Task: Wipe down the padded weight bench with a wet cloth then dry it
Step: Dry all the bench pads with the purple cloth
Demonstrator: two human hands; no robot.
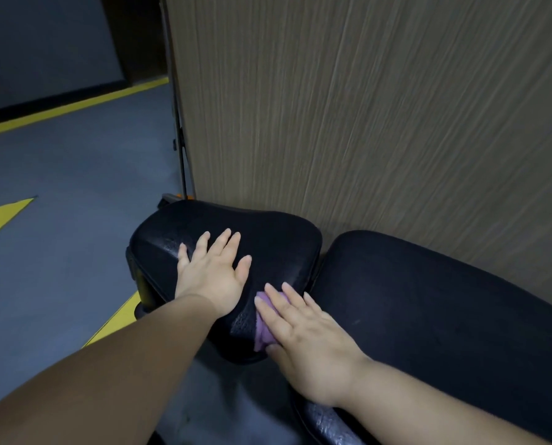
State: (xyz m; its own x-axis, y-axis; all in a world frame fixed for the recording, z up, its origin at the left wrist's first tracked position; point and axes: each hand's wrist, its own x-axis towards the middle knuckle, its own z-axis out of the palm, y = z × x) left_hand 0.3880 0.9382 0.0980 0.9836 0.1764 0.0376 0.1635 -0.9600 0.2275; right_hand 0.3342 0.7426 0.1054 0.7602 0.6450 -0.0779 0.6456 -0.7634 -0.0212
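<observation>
Left grip (211, 272): flat, fingers spread, palm down on the black textured vinyl seat pad (269, 231) of the weight bench, holding nothing. Right grip (303, 342): fingers straight and slightly fanned, pressing a crumpled purple cloth (263, 330) onto the near right edge of that seat pad, just beside the gap to the long black back pad (428, 303). Cloth mostly hidden under the fingers; can't tell if it is wet. Right wrist lies over the back pad's near edge. Bench sits right against a brown wood-grain panel wall (364, 107). Grey floor (69, 175) with yellow painted stripes (3, 216) to the left.
</observation>
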